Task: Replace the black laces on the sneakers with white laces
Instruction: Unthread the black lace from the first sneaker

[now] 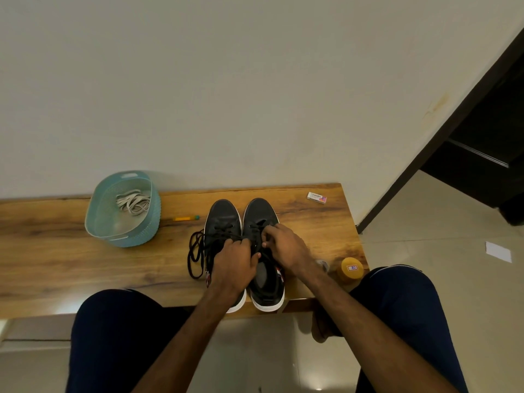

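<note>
Loosely coiled black laces (pixel 195 255) (cord)

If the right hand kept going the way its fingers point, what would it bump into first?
Probably the black laces of the sneaker under it: the right hand points left and away, fingertips already at them. Past those comes the other sneaker. Depth is hard to judge from one view.
</note>
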A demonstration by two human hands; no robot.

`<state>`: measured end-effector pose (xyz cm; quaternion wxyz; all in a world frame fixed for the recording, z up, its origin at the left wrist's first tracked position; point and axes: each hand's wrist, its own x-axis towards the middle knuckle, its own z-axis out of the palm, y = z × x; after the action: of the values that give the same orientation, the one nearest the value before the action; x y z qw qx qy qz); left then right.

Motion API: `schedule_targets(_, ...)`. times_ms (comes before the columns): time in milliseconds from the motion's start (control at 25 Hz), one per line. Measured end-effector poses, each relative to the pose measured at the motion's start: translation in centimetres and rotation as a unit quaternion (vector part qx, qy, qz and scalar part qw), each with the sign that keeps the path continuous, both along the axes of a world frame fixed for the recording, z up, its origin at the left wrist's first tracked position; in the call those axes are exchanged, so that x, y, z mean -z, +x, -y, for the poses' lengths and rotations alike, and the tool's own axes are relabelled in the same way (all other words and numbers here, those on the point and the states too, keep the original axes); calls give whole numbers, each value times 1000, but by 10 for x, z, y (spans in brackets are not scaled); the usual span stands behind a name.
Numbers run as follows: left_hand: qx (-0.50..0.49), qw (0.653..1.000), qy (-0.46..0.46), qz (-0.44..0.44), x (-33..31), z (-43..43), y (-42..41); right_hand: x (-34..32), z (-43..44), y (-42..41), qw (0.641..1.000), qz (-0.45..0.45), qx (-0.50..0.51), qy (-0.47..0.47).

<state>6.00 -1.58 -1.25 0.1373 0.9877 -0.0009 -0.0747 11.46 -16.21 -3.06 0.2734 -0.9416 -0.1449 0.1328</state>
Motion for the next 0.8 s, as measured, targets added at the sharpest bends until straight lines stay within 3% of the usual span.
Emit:
schedule_targets(240,28,986,136,88,14,0,-1,1,-1,3,989,-59,46,129)
schedule_targets(400,-28,985,155,76,31,-8,-2,-1,-2,4,988,-74,49,125)
schedule_targets(560,-70,988,129,46,35,-10,-1,-12,14,16,929,-197,170,264)
schedule_targets(600,-72,988,129,45,36,-9,0,-11,21,21,932,-182,192,249)
schedule_targets(680,-81,988,125,47,37,-10,0,-6,28,26,970,-68,185,145)
schedule_targets(800,-82,988,120,47,41,-10,0,-2,9,12,998,5,39,51)
